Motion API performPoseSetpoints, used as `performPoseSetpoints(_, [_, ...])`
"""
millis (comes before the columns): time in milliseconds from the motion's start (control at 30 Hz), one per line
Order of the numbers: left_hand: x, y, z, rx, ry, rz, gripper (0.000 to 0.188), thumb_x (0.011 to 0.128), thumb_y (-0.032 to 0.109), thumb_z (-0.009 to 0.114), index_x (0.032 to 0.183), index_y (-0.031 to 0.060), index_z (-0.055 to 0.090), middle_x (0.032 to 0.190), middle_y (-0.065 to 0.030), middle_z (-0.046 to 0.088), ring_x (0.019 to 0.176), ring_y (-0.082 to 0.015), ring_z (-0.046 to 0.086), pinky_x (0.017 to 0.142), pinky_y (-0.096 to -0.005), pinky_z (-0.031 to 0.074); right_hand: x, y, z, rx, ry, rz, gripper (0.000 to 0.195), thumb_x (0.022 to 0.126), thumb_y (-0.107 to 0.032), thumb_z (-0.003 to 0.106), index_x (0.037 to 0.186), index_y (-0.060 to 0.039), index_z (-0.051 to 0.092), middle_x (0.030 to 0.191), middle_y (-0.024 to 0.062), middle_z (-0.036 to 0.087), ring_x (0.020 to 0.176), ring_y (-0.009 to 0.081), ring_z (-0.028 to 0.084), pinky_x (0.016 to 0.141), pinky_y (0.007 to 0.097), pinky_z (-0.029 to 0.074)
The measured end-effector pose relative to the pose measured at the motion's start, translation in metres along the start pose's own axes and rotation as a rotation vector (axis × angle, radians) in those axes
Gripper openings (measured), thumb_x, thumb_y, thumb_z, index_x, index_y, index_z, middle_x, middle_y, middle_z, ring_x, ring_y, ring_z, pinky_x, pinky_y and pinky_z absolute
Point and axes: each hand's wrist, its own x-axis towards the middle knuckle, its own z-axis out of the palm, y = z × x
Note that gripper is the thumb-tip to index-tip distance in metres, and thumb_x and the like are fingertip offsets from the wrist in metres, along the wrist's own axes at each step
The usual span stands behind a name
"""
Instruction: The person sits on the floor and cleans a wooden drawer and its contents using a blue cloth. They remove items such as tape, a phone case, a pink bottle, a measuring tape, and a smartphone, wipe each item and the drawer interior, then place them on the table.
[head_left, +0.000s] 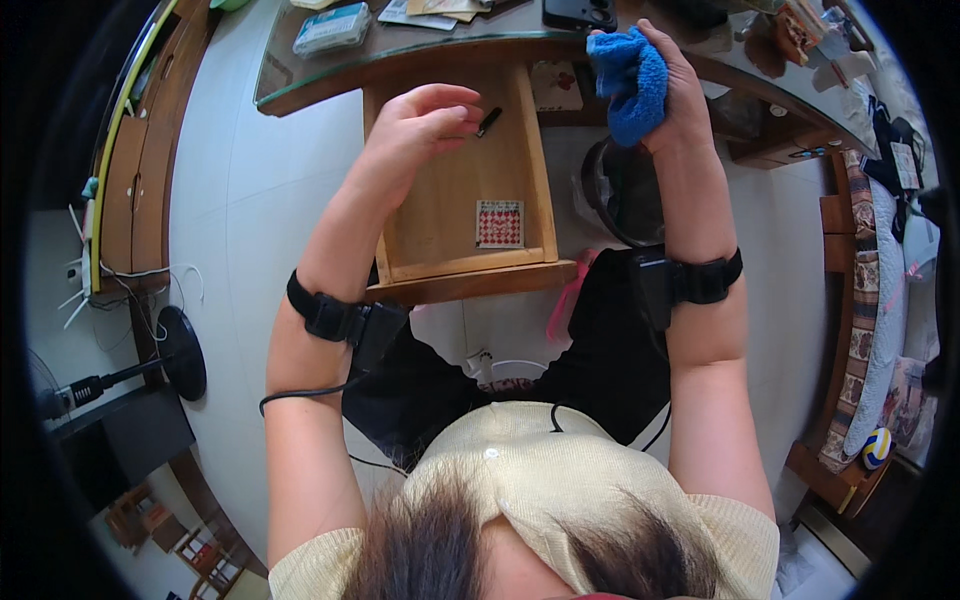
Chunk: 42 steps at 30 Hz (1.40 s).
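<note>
My right hand grips a bunched blue terry cloth, raised by the front edge of a glass-topped desk. Below the desk, a wooden drawer is pulled out towards me. Over its left side hovers my left hand, fingers loosely bent with nothing visible in them. Close to those fingertips is a small black object with a metal end; whether they touch it, I cannot tell. A square red-and-white patterned packet lies near the drawer's front.
On the desk are a plastic box, papers and a black phone. A dark, bag-lined waste bin stands right of the drawer. Pink ribbon hangs by my knee. A fan base is on the left floor.
</note>
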Motion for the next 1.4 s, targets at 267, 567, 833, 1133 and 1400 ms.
performPoseSetpoints(267, [0.017, -0.044, 0.033, 1.008, -0.46, -0.152, 0.041, 0.08, 0.014, 0.07, 0.119, 0.0011, 0.065, 0.117, -0.0206, 0.064, 0.11, -0.0331, 0.062, 0.091, -0.0406, 0.051, -0.047, 0.007, 0.035, -0.343, -0.411, 0.215, 0.073, 0.079, -0.059, 0.072, 0.13, -0.0093, 0.055, 0.112, 0.016, 0.058, 0.105, 0.029, 0.058, 0.085, 0.0451, 0.051])
performPoseSetpoints(567, [0.022, -0.062, 0.055, 1.227, -0.654, -0.268, 0.047, 0.072, 0.009, 0.073, 0.117, 0.0016, 0.063, 0.113, -0.0255, 0.064, 0.103, -0.0379, 0.063, 0.083, -0.0448, 0.052, -0.043, 0.015, 0.046, -0.29, -0.379, 0.264, 0.065, 0.081, -0.057, 0.072, 0.123, -0.0095, 0.057, 0.104, 0.0116, 0.055, 0.098, 0.0223, 0.058, 0.076, 0.0363, 0.051])
performPoseSetpoints(833, [-0.013, -0.006, 0.015, -0.418, -0.008, -0.263, 0.04, 0.09, 0.009, 0.059, 0.128, 0.0015, 0.051, 0.116, -0.0155, 0.064, 0.102, -0.0254, 0.065, 0.089, -0.0444, 0.055, -0.052, 0.022, 0.059, 0.039, -0.426, -0.007, 0.055, 0.088, -0.038, 0.066, 0.131, -0.0065, 0.052, 0.117, 0.0098, 0.056, 0.105, 0.0202, 0.056, 0.095, 0.0348, 0.047])
performPoseSetpoints(1133, [-0.015, -0.012, 0.0, -1.187, -0.305, -0.033, 0.044, 0.107, 0.037, 0.029, 0.134, 0.0083, 0.049, 0.127, -0.0094, 0.059, 0.12, -0.0244, 0.055, 0.11, -0.042, 0.038, -0.054, 0.047, 0.074, -1.044, -0.536, -1.161, 0.056, 0.081, -0.028, 0.077, 0.128, -0.0106, 0.054, 0.127, 0.0141, 0.055, 0.123, 0.0347, 0.05, 0.101, 0.0457, 0.045])
performPoseSetpoints(1400, [-0.027, -0.005, 0.014, -0.974, -0.086, -0.069, 0.05, 0.107, 0.045, 0.027, 0.146, 0.016, 0.039, 0.137, -0.0056, 0.051, 0.125, -0.0224, 0.051, 0.108, -0.0429, 0.04, -0.044, 0.048, 0.091, -1.064, -0.26, -0.98, 0.039, 0.077, -0.024, 0.078, 0.107, -0.007, 0.062, 0.1, 0.0137, 0.062, 0.092, 0.0329, 0.063, 0.079, 0.0402, 0.056])
